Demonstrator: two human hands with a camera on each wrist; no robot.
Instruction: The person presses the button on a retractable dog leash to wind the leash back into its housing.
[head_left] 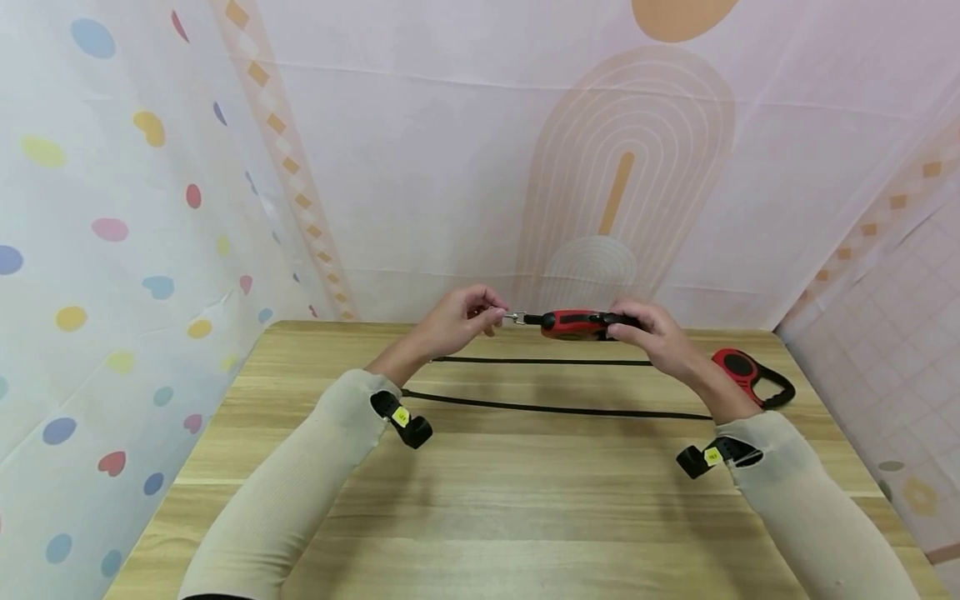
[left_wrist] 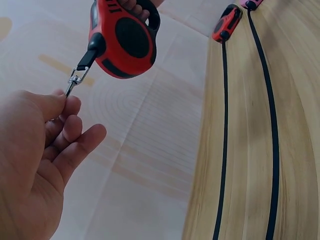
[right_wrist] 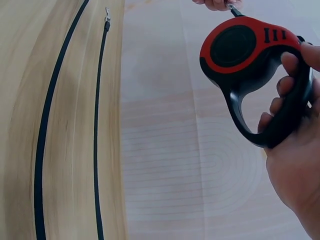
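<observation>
Above the table [head_left: 480, 500], the right hand [head_left: 660, 337] is gripping a red leash reel's [head_left: 576, 323] handle while the left hand [head_left: 453, 321] is pinching its metal clip [head_left: 514, 317].

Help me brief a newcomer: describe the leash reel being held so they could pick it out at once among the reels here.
Start at the wooden table and look above its far edge, where both hands meet. The held reel is red and black, gripped by its handle in the right hand, while the left hand pinches its metal clip. Unlike the other reels lying on the table with straps pulled out, it is lifted and its strap is wound in.
</observation>
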